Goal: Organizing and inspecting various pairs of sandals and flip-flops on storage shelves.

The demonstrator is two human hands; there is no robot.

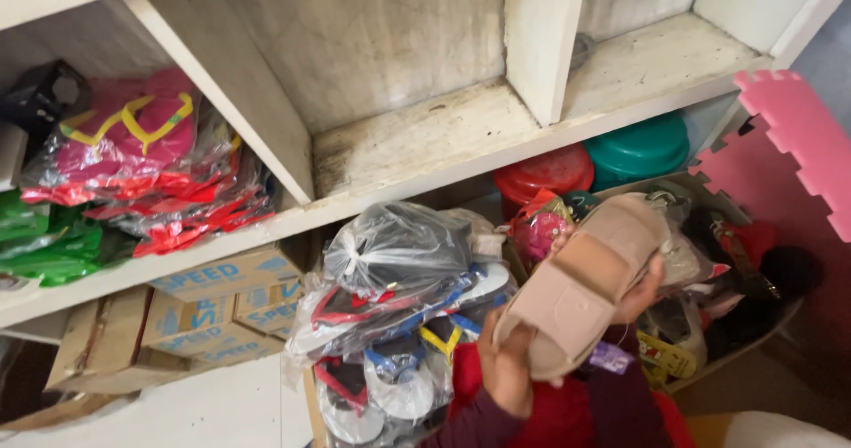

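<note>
A beige slide sandal (581, 280) is held up in front of me, its sole facing me, over a heap of footwear. My left hand (507, 368) grips its lower end. My right hand (640, 294) holds its upper right side, mostly hidden behind the sandal. Both arms wear dark maroon sleeves. Just left of the sandal lies a pile of flip-flops in clear plastic bags (399, 311), topped by a knotted bag (394, 246) with dark contents.
A worn white shelf unit (417, 142) has an empty middle compartment. Bagged pink and red sandals (151, 169) and green ones (44, 249) fill the left shelf. Cardboard boxes (226, 302) sit below. Red and teal plastic bowls (589, 160), a pink foam mat (793, 138) stand at right.
</note>
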